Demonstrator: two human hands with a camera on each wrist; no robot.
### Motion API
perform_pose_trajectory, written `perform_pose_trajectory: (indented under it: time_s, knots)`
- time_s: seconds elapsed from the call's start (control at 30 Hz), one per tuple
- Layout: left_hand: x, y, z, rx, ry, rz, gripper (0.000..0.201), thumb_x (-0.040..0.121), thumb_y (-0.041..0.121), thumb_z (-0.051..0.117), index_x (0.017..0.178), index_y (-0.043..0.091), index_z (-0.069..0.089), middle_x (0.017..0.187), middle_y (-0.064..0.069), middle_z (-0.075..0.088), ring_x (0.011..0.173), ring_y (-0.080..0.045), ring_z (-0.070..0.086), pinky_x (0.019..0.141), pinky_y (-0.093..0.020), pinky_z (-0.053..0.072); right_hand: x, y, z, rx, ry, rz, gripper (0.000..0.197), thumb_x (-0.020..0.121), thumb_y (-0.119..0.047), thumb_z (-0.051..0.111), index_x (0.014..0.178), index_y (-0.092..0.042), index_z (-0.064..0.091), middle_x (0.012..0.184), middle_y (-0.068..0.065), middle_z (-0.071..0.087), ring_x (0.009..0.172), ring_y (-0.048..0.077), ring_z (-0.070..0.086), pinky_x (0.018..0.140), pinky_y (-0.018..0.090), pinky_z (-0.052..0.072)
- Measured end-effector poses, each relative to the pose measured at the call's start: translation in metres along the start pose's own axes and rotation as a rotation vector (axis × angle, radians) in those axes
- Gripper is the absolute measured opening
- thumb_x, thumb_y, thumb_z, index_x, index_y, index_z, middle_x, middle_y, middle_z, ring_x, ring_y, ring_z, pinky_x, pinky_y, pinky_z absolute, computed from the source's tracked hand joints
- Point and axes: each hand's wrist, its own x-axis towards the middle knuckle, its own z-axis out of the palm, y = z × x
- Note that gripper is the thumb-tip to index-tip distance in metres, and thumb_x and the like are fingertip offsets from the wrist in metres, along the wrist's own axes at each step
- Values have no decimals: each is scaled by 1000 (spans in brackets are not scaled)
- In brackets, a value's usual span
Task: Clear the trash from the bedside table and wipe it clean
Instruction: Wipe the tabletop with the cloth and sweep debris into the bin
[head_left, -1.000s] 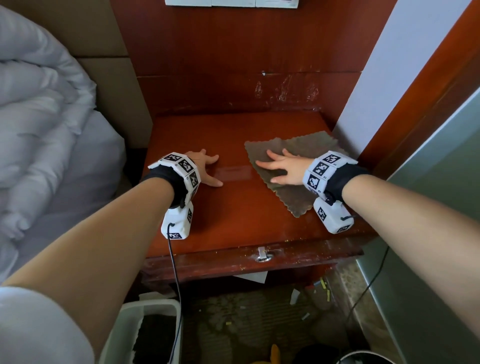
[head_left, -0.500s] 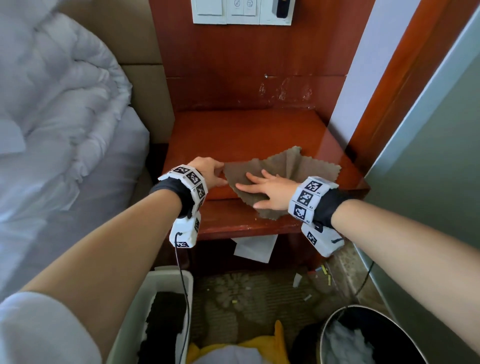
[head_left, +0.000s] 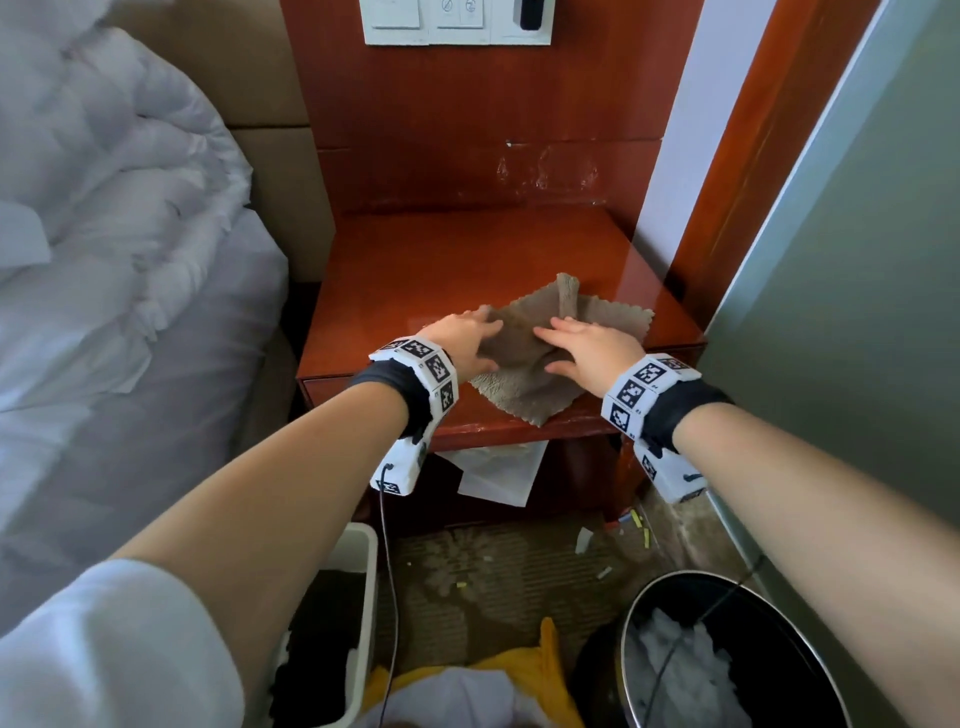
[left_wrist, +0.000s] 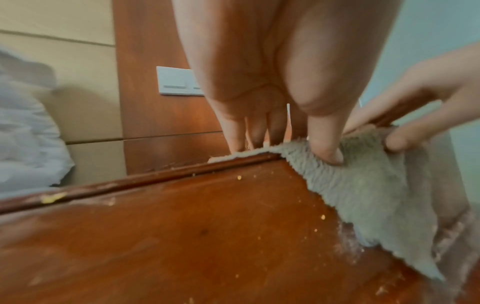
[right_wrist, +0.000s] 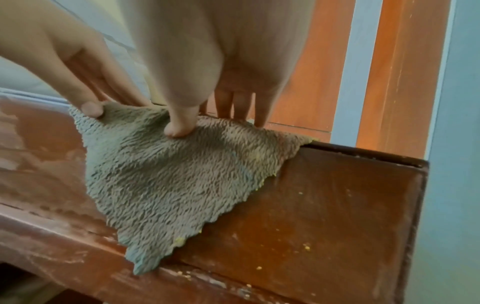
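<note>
A grey-brown fluffy cloth (head_left: 524, 395) lies at the front right of the red-brown bedside table (head_left: 467, 260), one corner hanging over the front edge. My left hand (head_left: 462, 343) pinches its left edge, thumb (left_wrist: 327, 152) dug into the pile. My right hand (head_left: 587, 348) is on the middle of the cloth (right_wrist: 168, 174), and its thumb (right_wrist: 179, 127) and fingers squeeze a fold. Between the hands the cloth stands up in a ridge (head_left: 566, 291). Yellow crumbs (right_wrist: 307, 247) dot the tabletop near the front edge.
A black bin (head_left: 639, 623) holding white tissue stands on the floor at the lower right, a white basket (head_left: 358, 566) at the lower left. Paper scraps (head_left: 584, 540) litter the carpet and a white sheet (head_left: 498, 467) sits under the table. The bed (head_left: 104, 208) is left, a grey-green wall (head_left: 857, 312) right.
The cloth has been dragged from the table's right side to its front edge. My hands have come closer together and the flat cloth now bunches into a ridge between them.
</note>
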Motion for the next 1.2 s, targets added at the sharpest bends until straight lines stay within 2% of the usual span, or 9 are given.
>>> perform_pose_trajectory:
  time_s: [0.13, 0.27, 0.33, 0.43, 0.53, 0.7, 0.83, 0.93, 1.2]
  knots:
    - [18, 10, 5, 134, -72, 33, 69, 95, 34, 48, 151, 22, 9, 158, -3, 5, 145, -24, 11, 116, -48, 22, -4, 15, 4, -35, 59, 64, 54, 96, -42, 44, 146, -34, 26, 155, -7, 26, 141, 15, 27, 107, 38, 35]
    - [31, 32, 4, 173, -67, 85, 68, 96, 33, 47, 151, 20, 8, 158, -5, 5, 145, -27, 10, 116, -45, 22, -9, 39, 1, -75, 51, 106, 54, 95, -45, 43, 146, -35, 27, 154, -7, 28, 137, 20, 37, 103, 38, 39]
    - [39, 45, 2, 191, -65, 113, 67, 97, 33, 46, 151, 19, 8, 158, -6, 6, 145, -28, 12, 115, -44, 24, -15, 49, 0, -85, 50, 134, 54, 96, -45, 43, 146, -35, 27, 154, -7, 28, 135, 22, 38, 103, 38, 39]
    - [50, 63, -1, 214, -74, 131, 67, 97, 35, 45, 151, 19, 9, 158, -7, 7, 144, -29, 16, 114, -44, 27, -24, 64, -2, -96, 64, 170, 53, 96, -44, 43, 146, -34, 28, 154, -6, 28, 137, 26, 35, 110, 37, 29]
    - [57, 79, -2, 232, -69, 159, 68, 96, 36, 46, 151, 18, 9, 158, -7, 9, 143, -29, 16, 114, -45, 27, -29, 79, -3, -86, 83, 208, 52, 96, -43, 43, 146, -33, 30, 153, -6, 29, 138, 24, 33, 113, 36, 24]
    - [63, 97, -4, 256, -64, 193, 66, 97, 34, 45, 151, 17, 9, 157, -9, 10, 143, -31, 17, 113, -45, 27, -38, 92, 6, -111, 153, 250, 48, 97, -39, 44, 143, -29, 37, 150, -4, 36, 136, 18, 37, 111, 34, 27]
    - [62, 94, -2, 240, -80, 205, 67, 98, 31, 44, 151, 18, 6, 158, -7, 5, 145, -29, 9, 115, -49, 21, -40, 90, 14, -98, 224, 261, 45, 96, -36, 47, 139, -25, 44, 145, -2, 44, 135, 17, 39, 110, 33, 26]
    - [61, 89, -2, 235, -89, 215, 67, 98, 31, 43, 151, 20, 4, 159, -5, 2, 145, -28, 7, 116, -48, 19, -39, 87, 11, -94, 217, 251, 45, 95, -35, 49, 138, -23, 46, 143, -1, 46, 133, 20, 41, 107, 34, 29]
    - [39, 33, 5, 162, -63, 146, 68, 96, 38, 46, 151, 26, 8, 158, 0, 4, 145, -26, 13, 115, -45, 25, -18, 43, 7, -90, 145, 118, 53, 93, -41, 48, 142, -22, 40, 148, -1, 40, 136, 20, 35, 113, 31, 20]
